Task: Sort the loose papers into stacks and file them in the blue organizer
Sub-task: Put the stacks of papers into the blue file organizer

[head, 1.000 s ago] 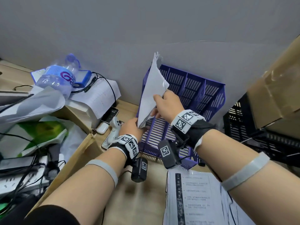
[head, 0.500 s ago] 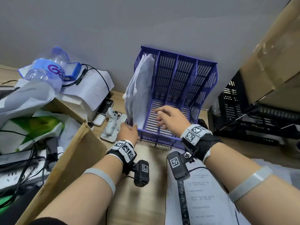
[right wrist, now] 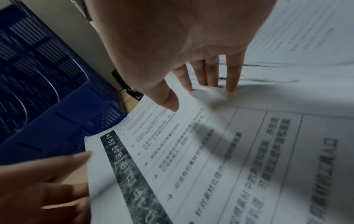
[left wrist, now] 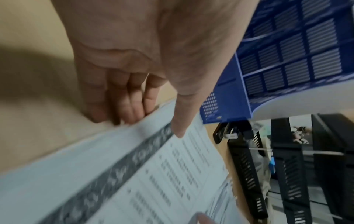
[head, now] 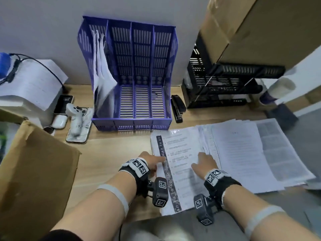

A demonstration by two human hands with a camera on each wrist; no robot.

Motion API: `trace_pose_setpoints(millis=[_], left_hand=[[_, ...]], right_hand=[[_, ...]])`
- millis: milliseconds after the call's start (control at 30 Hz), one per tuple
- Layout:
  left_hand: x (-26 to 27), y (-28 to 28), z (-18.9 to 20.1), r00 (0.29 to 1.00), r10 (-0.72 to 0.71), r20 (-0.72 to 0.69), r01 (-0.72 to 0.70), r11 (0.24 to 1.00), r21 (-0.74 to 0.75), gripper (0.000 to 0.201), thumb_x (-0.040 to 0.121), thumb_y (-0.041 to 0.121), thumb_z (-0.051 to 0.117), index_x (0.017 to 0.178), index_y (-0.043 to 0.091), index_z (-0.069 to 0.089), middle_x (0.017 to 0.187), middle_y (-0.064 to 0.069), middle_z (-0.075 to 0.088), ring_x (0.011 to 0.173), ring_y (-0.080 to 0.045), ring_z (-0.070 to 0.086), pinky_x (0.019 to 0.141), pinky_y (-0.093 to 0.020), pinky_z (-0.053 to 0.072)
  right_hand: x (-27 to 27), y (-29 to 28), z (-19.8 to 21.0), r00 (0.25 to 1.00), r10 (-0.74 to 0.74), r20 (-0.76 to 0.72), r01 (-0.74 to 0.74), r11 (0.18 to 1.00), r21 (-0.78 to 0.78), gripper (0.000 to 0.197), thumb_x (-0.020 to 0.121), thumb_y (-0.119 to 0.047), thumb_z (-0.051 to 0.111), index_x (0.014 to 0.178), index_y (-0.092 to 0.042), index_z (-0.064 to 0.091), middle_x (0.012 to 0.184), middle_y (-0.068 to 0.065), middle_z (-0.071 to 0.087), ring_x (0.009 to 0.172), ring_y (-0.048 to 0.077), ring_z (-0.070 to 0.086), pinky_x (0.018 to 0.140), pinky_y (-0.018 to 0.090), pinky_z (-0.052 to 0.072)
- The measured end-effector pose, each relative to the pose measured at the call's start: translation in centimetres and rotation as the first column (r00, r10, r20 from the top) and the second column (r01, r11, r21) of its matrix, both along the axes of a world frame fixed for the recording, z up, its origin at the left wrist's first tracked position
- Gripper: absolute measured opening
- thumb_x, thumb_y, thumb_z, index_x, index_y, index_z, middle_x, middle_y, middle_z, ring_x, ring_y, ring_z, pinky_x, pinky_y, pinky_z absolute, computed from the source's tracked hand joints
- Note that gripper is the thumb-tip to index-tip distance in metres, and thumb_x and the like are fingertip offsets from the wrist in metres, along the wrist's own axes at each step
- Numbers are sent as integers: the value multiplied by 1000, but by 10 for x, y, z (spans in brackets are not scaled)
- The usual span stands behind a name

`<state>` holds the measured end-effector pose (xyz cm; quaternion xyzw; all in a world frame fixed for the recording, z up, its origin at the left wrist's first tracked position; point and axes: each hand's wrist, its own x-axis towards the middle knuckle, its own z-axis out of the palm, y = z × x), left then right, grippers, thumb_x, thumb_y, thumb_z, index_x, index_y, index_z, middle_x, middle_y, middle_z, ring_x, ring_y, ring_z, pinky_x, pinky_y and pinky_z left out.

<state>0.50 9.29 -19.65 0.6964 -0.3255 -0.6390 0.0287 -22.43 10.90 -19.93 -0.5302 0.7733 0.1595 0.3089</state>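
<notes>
The blue organizer [head: 128, 75] stands upright against the wall, with white sheets [head: 102, 73] leaning in its leftmost slot; the other slots hold nothing. In front of it loose printed papers [head: 243, 153] spread over the desk. The nearest sheet [head: 178, 153] has a dark strip down its left side. My left hand [head: 151, 164] is at that sheet's left edge, fingertips [left wrist: 124, 116] against the edge and thumb resting on top. My right hand [head: 203, 160] presses straight fingers [right wrist: 231, 84] onto the sheet's right part, wrinkling it slightly.
A black stapler [head: 177, 108] lies right of the organizer, beside black crates [head: 225, 84] under a cardboard box [head: 260, 23]. To the left are a phone with a white controller [head: 78, 122], an earbud case [head: 59, 121], a paper pile [head: 31, 84] and a cardboard flap [head: 34, 171].
Both hands let go of the sheets, which now stand in the organizer's leftmost slot, and came down onto the near paper stack. The head view has tilted down.
</notes>
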Motion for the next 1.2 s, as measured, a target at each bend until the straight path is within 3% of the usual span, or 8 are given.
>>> trace_pose_setpoints(millis=[100, 200, 467, 700, 767, 900, 1067, 1200], left_hand=[[-8, 4, -7, 997, -72, 2, 72, 990, -122, 30, 86, 28, 73, 103, 5, 66, 100, -9, 71, 76, -22, 62, 66, -27, 49], [-3, 7, -8, 991, -130, -4, 125, 961, -246, 34, 89, 19, 67, 121, 9, 65, 120, -12, 69, 93, -25, 61, 84, -30, 48], [42, 3, 44, 885, 75, -459, -313, 826, -469, 46, 77, 11, 72, 122, 7, 64, 117, -14, 73, 112, -36, 67, 101, -53, 50], [65, -22, 89, 897, 23, -442, -341, 672, -657, 47, 78, 4, 74, 122, 16, 66, 122, -10, 71, 115, -28, 67, 101, -46, 52], [64, -14, 79, 928, 58, -369, -308, 677, -669, 38, 78, 9, 77, 114, 22, 70, 119, -5, 72, 112, -24, 68, 103, -48, 50], [63, -5, 63, 979, 66, -193, -183, 696, -694, 35, 94, 13, 63, 128, 6, 61, 123, -8, 66, 117, -18, 60, 103, -36, 47], [63, -20, 67, 999, 43, -29, -51, 659, -750, 28, 95, 35, 59, 98, 11, 73, 100, -9, 76, 100, -20, 69, 90, -40, 55], [47, -28, 95, 996, -86, -16, 35, 552, -833, 18, 85, 39, 55, 88, 29, 68, 86, -1, 73, 84, -15, 66, 81, -43, 58]], right_hand=[[6, 7, 1, 994, -3, 106, 7, 999, -40, 30, 80, -33, 50, 101, -12, 50, 109, 12, 55, 91, 27, 55, 71, 30, 43], [7, 12, 7, 951, -133, 280, 153, 987, -48, 51, 82, -28, 56, 130, -14, 46, 127, 5, 53, 111, 24, 57, 88, 27, 44], [30, -12, 63, 586, -296, 754, 586, 798, -142, 49, 77, -4, 64, 122, -18, 51, 120, 3, 63, 114, 26, 58, 102, 43, 46], [70, -42, 105, 426, -279, 861, 727, 672, -142, 33, 67, -17, 64, 100, -13, 65, 99, 10, 70, 98, 30, 63, 92, 47, 49], [76, -35, 96, 434, -296, 851, 688, 719, -101, 37, 74, -10, 63, 111, -13, 63, 105, 10, 67, 102, 29, 59, 89, 44, 48], [75, -30, 73, 704, -341, 623, 581, 781, -230, 56, 70, -30, 69, 119, -9, 53, 112, 10, 60, 99, 30, 59, 81, 36, 46], [95, -29, 99, 578, -342, 741, 476, 879, 34, 99, 53, -51, 86, 131, -13, 38, 112, 5, 60, 94, 21, 64, 69, 36, 56], [143, -33, 141, 668, 82, 740, 160, 955, -250, 106, 50, -72, 79, 136, -33, 32, 126, -6, 59, 114, 16, 60, 92, 43, 56]])
